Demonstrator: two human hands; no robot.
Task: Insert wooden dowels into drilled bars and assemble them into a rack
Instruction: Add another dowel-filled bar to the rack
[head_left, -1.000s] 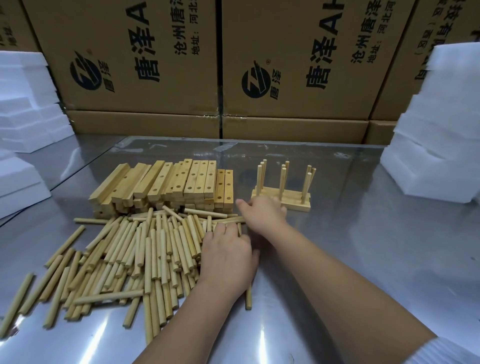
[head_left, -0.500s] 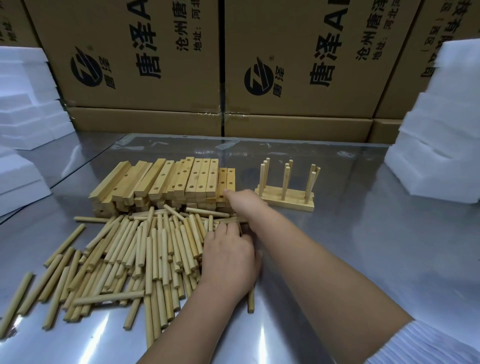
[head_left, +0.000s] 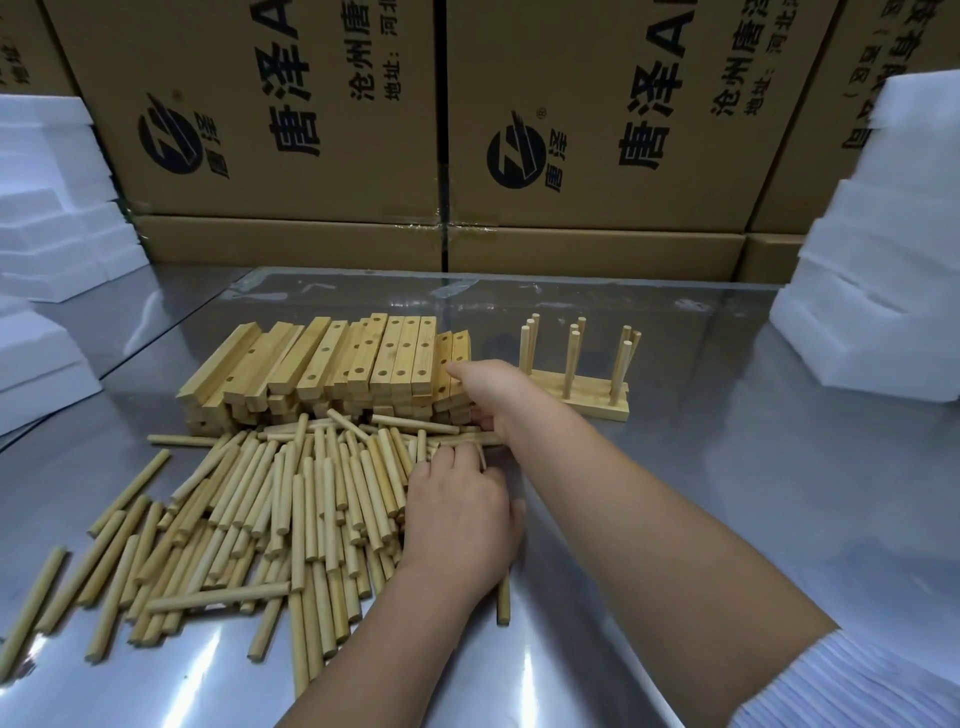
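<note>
1. Centre frame, left of a finished rack (head_left: 576, 387), the right hand (head_left: 488, 389) clasped the end bar (head_left: 460, 345) of the drilled bars (head_left: 332, 364), thumb above and fingers beneath.
2. Lower centre, the left hand (head_left: 457, 514) lay on the dowels (head_left: 291, 499); whether its bent fingers pinched one was hidden.
3. Bars looked light, stiff and smooth, and best gripped mid-length.

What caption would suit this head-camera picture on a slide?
Left hand rests on loose dowels while right hand reaches the drilled bars, beside a finished rack.
</note>
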